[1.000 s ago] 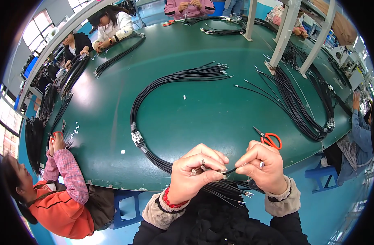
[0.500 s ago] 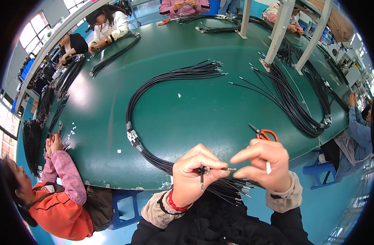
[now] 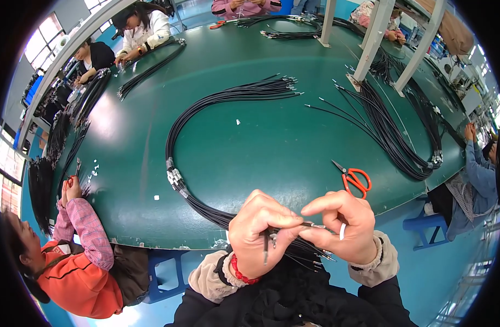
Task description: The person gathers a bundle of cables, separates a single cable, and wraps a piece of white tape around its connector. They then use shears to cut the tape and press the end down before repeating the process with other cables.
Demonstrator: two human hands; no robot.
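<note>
A broad, smooth green table (image 3: 272, 147) spreads out beyond both hands. On it a long bundle of thin black wires (image 3: 176, 136), banded with pale tape, sweeps in a curve from metal-tipped ends far ahead back to the near edge under the hands. One pair of orange-handled scissors (image 3: 354, 179) lies just beyond the right hand. The left hand (image 3: 258, 231) and right hand (image 3: 345, 226) meet fingertip to fingertip, both pinched on one thin black wire (image 3: 310, 224) lying roughly left-to-right between them.
</note>
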